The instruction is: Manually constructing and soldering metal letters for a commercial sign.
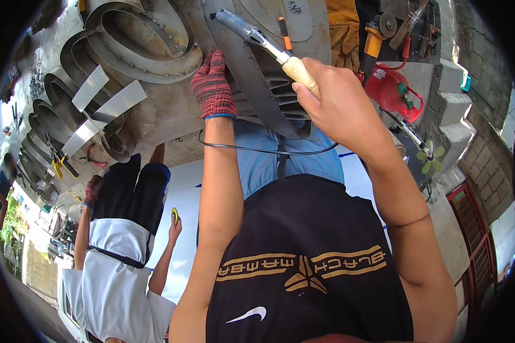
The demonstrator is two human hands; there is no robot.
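My right hand (332, 94), bare, grips the wooden handle of a soldering iron (263, 43). Its thick metal barrel slants up and left, with the dark tip (214, 16) above a bent strip of sheet metal (249, 77). My left hand (213, 86) wears a red and black knit glove. Its bent fingers are on the edge of the metal strip; the thumb and part of the grip are hidden. To its left lies a large curved sheet-metal letter (146, 74) with joint spots along its inner walls. A black cord (269, 151) passes across my left forearm.
An orange and black hand tool (285, 34), a tan leather glove (343, 34) and a yellow angle grinder (372, 43) lie beyond. A red plastic seat (392, 91) stands right. More metal letters (46, 126) and yellow-handled pliers (57, 160) are left. A co-worker (120, 251) holds a yellow tape measure (174, 216).
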